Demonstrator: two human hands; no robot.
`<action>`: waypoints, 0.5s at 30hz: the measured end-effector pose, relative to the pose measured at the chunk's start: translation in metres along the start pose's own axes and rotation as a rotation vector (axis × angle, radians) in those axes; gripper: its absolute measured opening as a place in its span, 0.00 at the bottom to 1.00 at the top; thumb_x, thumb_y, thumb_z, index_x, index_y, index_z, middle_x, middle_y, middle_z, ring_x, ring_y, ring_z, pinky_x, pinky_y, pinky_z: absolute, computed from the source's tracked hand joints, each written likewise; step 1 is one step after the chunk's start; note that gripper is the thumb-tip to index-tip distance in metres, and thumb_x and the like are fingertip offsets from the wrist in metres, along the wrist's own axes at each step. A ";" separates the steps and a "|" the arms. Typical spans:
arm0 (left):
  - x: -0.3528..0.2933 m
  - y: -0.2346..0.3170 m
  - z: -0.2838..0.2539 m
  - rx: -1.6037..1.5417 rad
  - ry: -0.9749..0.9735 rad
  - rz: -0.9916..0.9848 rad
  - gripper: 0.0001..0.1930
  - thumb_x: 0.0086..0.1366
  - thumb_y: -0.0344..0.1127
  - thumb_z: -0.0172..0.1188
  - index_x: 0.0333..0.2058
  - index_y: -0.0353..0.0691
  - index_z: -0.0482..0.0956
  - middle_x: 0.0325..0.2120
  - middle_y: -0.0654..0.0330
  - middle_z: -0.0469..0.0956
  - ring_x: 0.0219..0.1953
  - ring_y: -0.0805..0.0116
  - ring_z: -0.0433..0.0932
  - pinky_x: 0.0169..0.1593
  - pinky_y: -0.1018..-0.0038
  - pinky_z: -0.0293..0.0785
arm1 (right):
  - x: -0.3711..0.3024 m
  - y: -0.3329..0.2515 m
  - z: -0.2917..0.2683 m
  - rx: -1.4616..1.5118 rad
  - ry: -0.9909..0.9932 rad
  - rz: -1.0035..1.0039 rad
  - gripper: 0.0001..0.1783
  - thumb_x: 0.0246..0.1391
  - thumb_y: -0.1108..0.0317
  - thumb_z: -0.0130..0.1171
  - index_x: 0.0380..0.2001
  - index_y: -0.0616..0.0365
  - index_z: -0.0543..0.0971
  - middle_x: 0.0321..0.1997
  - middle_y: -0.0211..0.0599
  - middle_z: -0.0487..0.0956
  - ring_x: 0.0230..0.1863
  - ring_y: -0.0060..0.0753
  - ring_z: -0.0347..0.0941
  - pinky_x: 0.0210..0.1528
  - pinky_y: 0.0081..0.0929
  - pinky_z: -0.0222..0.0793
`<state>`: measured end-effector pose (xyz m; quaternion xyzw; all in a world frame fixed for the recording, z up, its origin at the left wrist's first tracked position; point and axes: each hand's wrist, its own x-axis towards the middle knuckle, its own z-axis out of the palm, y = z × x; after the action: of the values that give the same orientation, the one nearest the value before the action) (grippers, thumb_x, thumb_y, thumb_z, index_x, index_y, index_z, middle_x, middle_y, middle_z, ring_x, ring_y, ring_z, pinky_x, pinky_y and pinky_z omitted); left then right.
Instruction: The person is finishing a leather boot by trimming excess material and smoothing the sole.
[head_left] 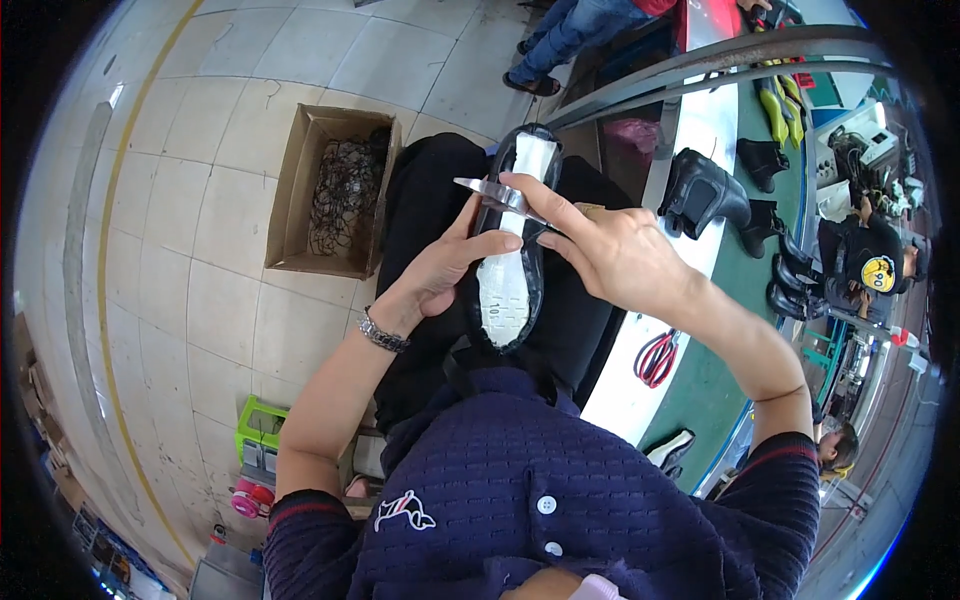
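A black shoe upper (535, 285) rests sole-up across my lap, toe end away from me or heel, I cannot tell which. A white insole board (503, 285) covers most of its underside, and the black edge is folded in around it. My left hand (445, 262) is closed on the shoe's left side, its thumb pressed on the white board. In my right hand (615, 245) is a pointed, silvery metal blade (492, 190), laid across the shoe with its tip to the left. My right index finger lies along the blade; its handle is mostly hidden.
Left of my legs, an open cardboard box (288, 215) holds a dark, stringy tangle. At my right runs a white ledge (610, 385) beside a green conveyor (690, 400). Black boots (705, 195) and red-handled scissors (655, 358) lie there. Other people work nearby.
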<state>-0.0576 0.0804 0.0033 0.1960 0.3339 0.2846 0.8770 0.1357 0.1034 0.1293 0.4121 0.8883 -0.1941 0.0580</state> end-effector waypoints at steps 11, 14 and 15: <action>-0.003 -0.010 -0.005 -0.036 -0.061 -0.027 0.54 0.55 0.34 0.70 0.71 0.49 0.39 0.58 0.59 0.65 0.60 0.67 0.64 0.63 0.70 0.60 | -0.007 -0.009 0.011 0.029 0.011 -0.008 0.37 0.60 0.64 0.55 0.69 0.43 0.52 0.21 0.45 0.79 0.19 0.47 0.76 0.21 0.40 0.71; -0.014 -0.029 -0.006 -0.190 -0.076 0.006 0.48 0.62 0.39 0.65 0.71 0.50 0.40 0.61 0.58 0.62 0.62 0.67 0.62 0.64 0.68 0.60 | -0.009 -0.012 0.006 -0.082 -0.177 0.145 0.38 0.58 0.62 0.57 0.69 0.41 0.55 0.14 0.36 0.76 0.17 0.43 0.76 0.19 0.36 0.69; -0.015 -0.034 -0.008 -0.333 -0.049 0.014 0.46 0.64 0.42 0.63 0.71 0.50 0.41 0.63 0.58 0.61 0.63 0.67 0.62 0.64 0.68 0.60 | -0.013 -0.012 0.000 -0.078 -0.179 0.145 0.38 0.58 0.62 0.57 0.69 0.41 0.55 0.14 0.36 0.76 0.17 0.43 0.76 0.19 0.36 0.69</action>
<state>-0.0594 0.0465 -0.0135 0.0572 0.2594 0.3372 0.9032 0.1347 0.0872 0.1359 0.4536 0.8545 -0.1906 0.1667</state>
